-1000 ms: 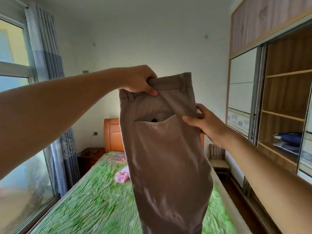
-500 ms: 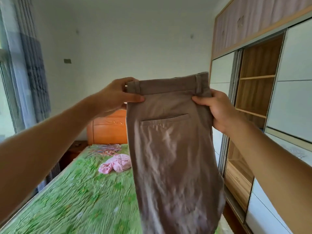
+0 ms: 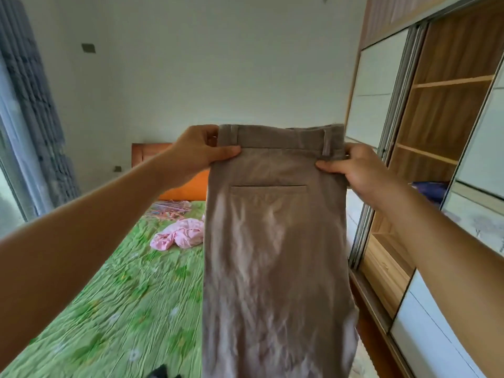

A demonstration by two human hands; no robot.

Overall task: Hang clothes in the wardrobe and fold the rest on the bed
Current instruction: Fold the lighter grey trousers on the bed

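A pair of taupe trousers point(image 3: 275, 255) hangs in front of me over the bed, back pocket facing me, legs dropping out of the frame's lower edge. My left hand point(image 3: 196, 154) pinches the left end of the waistband, thumb on the front. My right hand point(image 3: 360, 173) grips the right end just below a belt loop. Behind the trousers a crumpled pink garment point(image 3: 180, 236) lies on the green bedspread point(image 3: 114, 301). The open wardrobe point(image 3: 447, 126) stands at the right.
Coloured hangers point(image 3: 170, 207) lie in a heap near the orange headboard point(image 3: 152, 151). Blue folded fabric point(image 3: 431, 189) sits on a wardrobe shelf. A sliding wardrobe door point(image 3: 373, 88) is beside the bed. A grey curtain point(image 3: 30, 96) hangs at the left. Something dark point(image 3: 161, 372) lies at the bed's near edge.
My right hand moved up from the pocket to the waistband's right end. Both hands lowered the trousers and spread the waistband flat and level. My view turned right.
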